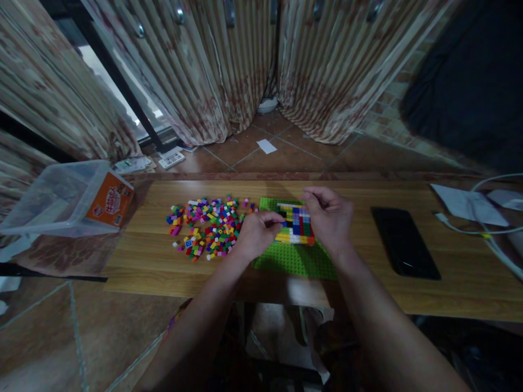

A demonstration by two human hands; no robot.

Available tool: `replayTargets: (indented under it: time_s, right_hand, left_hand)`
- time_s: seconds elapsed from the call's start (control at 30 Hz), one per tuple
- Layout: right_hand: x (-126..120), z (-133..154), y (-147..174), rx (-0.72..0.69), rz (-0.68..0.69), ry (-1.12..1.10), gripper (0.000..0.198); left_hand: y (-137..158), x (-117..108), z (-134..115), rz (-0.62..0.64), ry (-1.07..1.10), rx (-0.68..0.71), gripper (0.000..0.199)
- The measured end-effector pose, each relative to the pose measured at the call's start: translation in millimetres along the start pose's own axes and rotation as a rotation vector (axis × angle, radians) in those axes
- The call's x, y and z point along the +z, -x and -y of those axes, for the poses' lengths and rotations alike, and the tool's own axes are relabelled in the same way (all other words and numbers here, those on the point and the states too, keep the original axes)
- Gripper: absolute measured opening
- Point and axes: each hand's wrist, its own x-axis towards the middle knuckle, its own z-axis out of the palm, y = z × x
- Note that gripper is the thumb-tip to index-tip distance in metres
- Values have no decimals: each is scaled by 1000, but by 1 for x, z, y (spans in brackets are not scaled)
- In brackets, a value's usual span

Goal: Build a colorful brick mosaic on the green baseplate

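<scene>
A green studded baseplate [296, 263] lies on the wooden table, carrying a flat build of coloured toy bricks [296, 224] in yellow, blue, white, red and green. My left hand [260, 231] reaches over the build's left side, thumb and forefinger pinched on a small blue brick [284, 223]. Whether that brick touches the build, I cannot tell. At the build's right edge is my right hand [330, 216], its fingers curled together and partly covering that edge. Anything between those fingers is hidden. Left of the baseplate spreads a pile of loose toy bricks [223, 218] in many colours.
A clear plastic bin [61, 198] with an orange label stands beyond the table's left end. On the right of the wooden table [143, 267] lie a black tablet-like device [405, 242], white cables [490, 239] and a paper sheet [466, 204]. Curtains [196, 76] hang behind.
</scene>
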Motion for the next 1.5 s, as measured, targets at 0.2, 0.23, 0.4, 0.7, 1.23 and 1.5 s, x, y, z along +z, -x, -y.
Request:
replayTargets:
  time_s: [0.2, 0.23, 0.4, 0.7, 1.23, 1.5]
  right_hand:
    - [0, -1, 2, -15, 12, 7, 21]
    - [1, -1, 2, -18, 14, 1, 21]
    - [3, -3, 3, -30, 22, -21, 20]
    - [4, -10, 6, -60, 139, 60, 21]
    - [5, -6, 6, -52, 225, 103, 21]
    - [2, -6, 6, -47, 235, 105, 21]
  left_hand:
    - [1, 0, -8, -17, -73, 10, 17]
    - [1, 0, -8, -25, -85, 14, 17]
    - [2, 4, -10, -56, -165, 48, 18]
    - [3, 2, -11, -8, -356, 146, 17]
    - [4, 1, -13, 42, -449, 117, 9]
    - [4, -4, -20, 101, -600, 155, 14]
